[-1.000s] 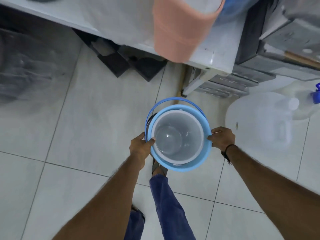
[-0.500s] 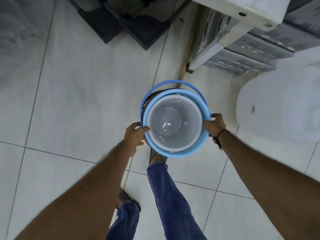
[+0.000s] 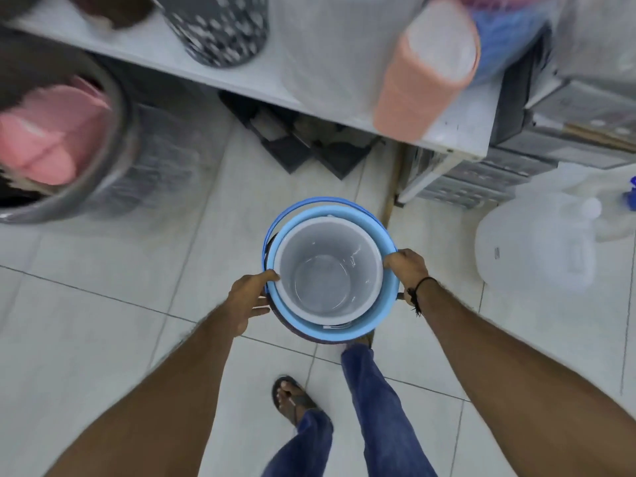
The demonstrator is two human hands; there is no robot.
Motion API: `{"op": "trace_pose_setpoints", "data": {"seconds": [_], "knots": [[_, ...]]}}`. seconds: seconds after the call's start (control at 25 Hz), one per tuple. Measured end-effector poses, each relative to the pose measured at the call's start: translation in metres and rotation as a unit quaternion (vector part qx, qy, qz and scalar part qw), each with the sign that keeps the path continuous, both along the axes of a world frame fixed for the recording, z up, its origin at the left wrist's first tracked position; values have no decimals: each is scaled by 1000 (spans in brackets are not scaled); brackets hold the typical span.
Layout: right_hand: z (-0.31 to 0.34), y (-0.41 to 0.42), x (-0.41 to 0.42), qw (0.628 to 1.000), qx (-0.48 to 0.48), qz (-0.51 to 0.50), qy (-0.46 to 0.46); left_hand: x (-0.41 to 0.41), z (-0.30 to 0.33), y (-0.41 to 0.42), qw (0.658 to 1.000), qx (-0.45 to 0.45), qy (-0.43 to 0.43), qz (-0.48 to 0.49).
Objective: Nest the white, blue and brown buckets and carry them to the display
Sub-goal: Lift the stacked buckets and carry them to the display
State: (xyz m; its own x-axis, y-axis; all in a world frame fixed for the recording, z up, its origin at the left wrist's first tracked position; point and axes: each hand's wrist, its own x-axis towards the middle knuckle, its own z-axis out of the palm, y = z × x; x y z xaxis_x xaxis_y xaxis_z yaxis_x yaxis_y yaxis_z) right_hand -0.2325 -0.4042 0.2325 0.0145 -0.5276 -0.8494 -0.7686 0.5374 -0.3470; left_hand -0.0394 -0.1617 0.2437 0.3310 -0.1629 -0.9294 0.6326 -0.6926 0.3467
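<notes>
White bucket point(image 3: 330, 270) nested inside blue bucket point(image 3: 382, 315), a dark rim of the brown bucket point(image 3: 275, 313) just visible under it, left hand point(image 3: 249, 297) and right hand point(image 3: 407, 268) grasping the stack at opposite rims, held above the tiled floor point(image 3: 103, 339), near a white shelf point(image 3: 303, 80)

Open tiled floor point(image 3: 103, 321) ahead-left of the nested buckets point(image 3: 330, 273). Blocked ahead by a white shelf point(image 3: 241, 74) carrying a spotted bin point(image 3: 220, 29) and peach bin point(image 3: 420, 74). Grey tub point(image 3: 113, 156) crowding the left; translucent jug point(image 3: 537, 246) and grey crates point(image 3: 475, 180) closing the right.
</notes>
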Motion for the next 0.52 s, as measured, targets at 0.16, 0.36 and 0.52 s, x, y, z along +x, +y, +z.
{"op": "trace_pose_setpoints", "data": {"seconds": [0.16,0.36,0.52], "knots": [[124,49,77,996,-44,32,-75,62,146,57,997,-25,-64,-33],[259,79,186,978,-124,47,-160,150,292,85,981,-66,-184,14],[349,63,287,948,-221,80,-213,241,378,70,953,-127,-262,84]]}}
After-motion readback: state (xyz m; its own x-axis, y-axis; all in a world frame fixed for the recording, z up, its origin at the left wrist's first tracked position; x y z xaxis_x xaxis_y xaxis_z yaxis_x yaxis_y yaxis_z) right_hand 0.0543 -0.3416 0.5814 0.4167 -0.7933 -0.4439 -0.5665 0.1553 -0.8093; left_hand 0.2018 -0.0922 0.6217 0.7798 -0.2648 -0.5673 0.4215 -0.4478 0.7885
